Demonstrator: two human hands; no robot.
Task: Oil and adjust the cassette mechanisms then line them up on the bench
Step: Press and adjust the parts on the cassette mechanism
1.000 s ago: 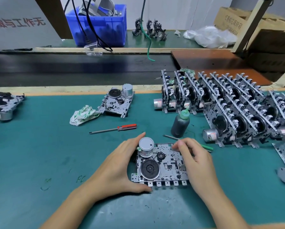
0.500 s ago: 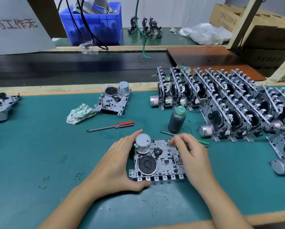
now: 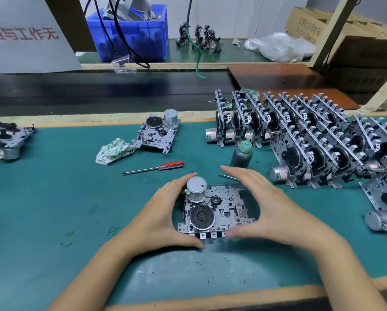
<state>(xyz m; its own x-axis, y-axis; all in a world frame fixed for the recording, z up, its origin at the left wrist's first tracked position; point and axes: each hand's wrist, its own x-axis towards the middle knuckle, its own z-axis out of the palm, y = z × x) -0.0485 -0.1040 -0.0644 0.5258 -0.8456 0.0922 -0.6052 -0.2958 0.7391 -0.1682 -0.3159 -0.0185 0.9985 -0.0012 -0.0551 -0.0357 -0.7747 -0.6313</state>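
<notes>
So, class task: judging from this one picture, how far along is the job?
Done: rows of mechanisms stand lined up on the right. In hand: both hands, left and right, grip one mechanism lying flat. Left: another flat mechanism waits behind; the oil bottle stands nearby.

The right hand [image 3: 275, 209], which one second ago had its fingertips on the far right corner of the cassette mechanism [image 3: 215, 212], has now opened and cups its right side, thumb at the near edge, while the left hand [image 3: 163, 216] grips as before.
</notes>
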